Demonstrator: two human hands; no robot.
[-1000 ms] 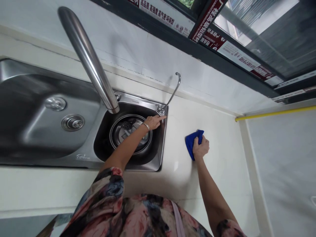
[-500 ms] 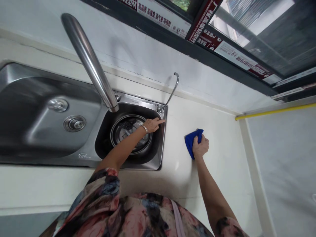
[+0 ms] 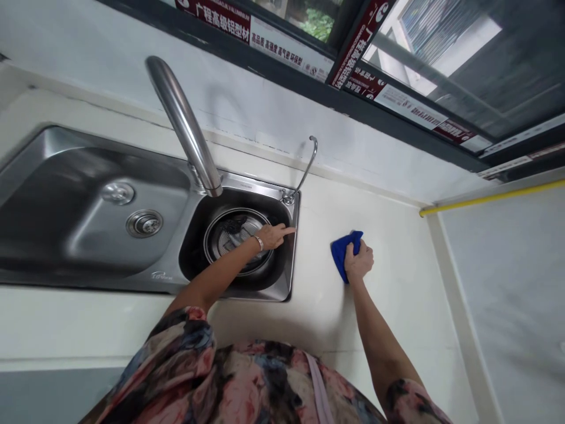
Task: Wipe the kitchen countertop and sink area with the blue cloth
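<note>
My left hand point(image 3: 272, 237) is over the right side of the small sink basin point(image 3: 282, 277), its index finger stretched out to the steel rim. That hand holds nothing, and a bracelet circles its wrist. Under the forearm, a round metal strainer bowl point(image 3: 215, 227) sits in the basin, with something dark and something clear inside that I cannot make out. My right hand point(image 3: 361, 262) grips a folded blue cloth point(image 3: 339, 250) and presses it on the white countertop point(image 3: 392, 235), to the right of the sink.
A large curved faucet point(image 3: 183, 123) rises behind the basins, and a thin bent tap point(image 3: 308, 168) stands at the sink's back right corner. The larger basin point(image 3: 101, 235) lies to the left. A dark window frame point(image 3: 273, 76) and a yellow pipe point(image 3: 489, 198) border the counter.
My left fingertip has slid a little toward me along the sink's right rim. The cloth and my right hand stay in nearly the same spot. The view has shifted slightly.
</note>
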